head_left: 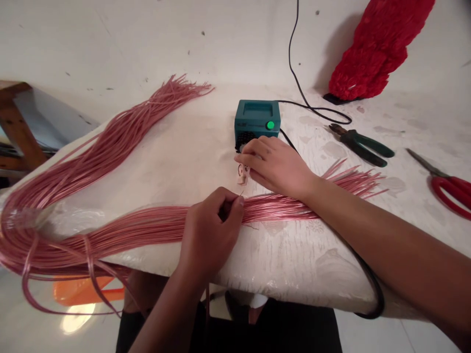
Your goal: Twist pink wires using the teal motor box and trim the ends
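Here, the left hand [210, 230]'s grip clamped long pink wires [147, 226] at the white counter [191, 157]'s front edge; the right hand [274, 169], its grip unclear, lay by a teal box [256, 117].

**Both hands close together, center of view, backs upward.**
The left hand [210, 230] lies nearer, digits curled inward in a tight pinch, with the left forearm [165, 314] rising from the near edge. The right hand [274, 166] lies farther and to the right, digits extended and angled down toward the left, with the right forearm [379, 240] reaching in from the near right, wrist almost straight.
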Demonstrator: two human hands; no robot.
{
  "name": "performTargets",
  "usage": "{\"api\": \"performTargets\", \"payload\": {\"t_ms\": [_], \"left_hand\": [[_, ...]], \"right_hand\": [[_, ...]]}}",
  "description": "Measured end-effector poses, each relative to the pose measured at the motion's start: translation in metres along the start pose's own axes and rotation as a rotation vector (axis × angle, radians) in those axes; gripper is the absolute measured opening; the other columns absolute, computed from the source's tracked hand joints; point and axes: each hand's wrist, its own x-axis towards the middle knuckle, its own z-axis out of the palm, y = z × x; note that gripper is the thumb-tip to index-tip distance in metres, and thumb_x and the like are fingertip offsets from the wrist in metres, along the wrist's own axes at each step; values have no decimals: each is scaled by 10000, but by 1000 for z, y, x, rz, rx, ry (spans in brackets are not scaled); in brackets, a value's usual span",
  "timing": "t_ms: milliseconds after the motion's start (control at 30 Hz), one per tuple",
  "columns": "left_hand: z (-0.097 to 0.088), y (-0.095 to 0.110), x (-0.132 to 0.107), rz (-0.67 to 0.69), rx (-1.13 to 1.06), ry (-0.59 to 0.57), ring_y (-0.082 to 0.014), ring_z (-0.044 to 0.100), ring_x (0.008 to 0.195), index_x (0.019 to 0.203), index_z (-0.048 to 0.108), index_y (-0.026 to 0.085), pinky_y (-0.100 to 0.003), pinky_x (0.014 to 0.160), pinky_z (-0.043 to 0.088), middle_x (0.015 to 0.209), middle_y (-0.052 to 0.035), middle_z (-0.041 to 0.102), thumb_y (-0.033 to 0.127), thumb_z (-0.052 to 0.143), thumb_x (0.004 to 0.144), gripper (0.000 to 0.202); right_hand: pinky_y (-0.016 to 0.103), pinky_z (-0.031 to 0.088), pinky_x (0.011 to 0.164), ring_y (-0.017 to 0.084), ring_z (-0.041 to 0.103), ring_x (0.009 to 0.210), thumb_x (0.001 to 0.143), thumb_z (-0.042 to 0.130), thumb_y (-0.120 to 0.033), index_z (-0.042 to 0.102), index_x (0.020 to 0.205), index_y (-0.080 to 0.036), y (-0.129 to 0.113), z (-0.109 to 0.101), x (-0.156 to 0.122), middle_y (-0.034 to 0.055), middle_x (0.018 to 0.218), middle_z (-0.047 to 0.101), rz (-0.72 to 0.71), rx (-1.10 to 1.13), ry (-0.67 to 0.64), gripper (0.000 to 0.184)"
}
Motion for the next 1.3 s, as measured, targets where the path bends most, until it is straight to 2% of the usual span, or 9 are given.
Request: {"api": "performTargets", "payload": {"t_ms": [433,767,1100,1300], "left_hand": [[2,1,1,-1,15,25,-95,502,546,737,636,206,-219,530,382,577,61,576,257,603,893,168],[2,1,2,10,21,18,-99,494,542,741,629,201,-232,531,371,573,58,563,253,597,896,167],[4,2,4,-21,17,26,-102,503,565,740,629,202,-236,552,377,586,56,569,261,595,898,172],[3,3,4,-26,17,22,-100,497,549,738,626,201,-241,544,369,572,60,561,263,592,899,176]], "right_hand": [[380,369,733,247,550,924,1006,473,-143,657,1097,-141,1,4,-1,78,1048,693,-29,-105,27,205],[393,370,742,250,549,916,1016,415,-137,670,1069,-164,0,3,0,94,1037,691,-5,-40,12,261],[379,382,739,251,558,891,984,462,-136,666,1072,-140,0,3,-1,100,1031,683,-18,-65,30,222],[389,401,747,268,562,907,927,483,-160,638,1099,-151,0,2,-1,133,1063,648,10,54,6,232]]}}
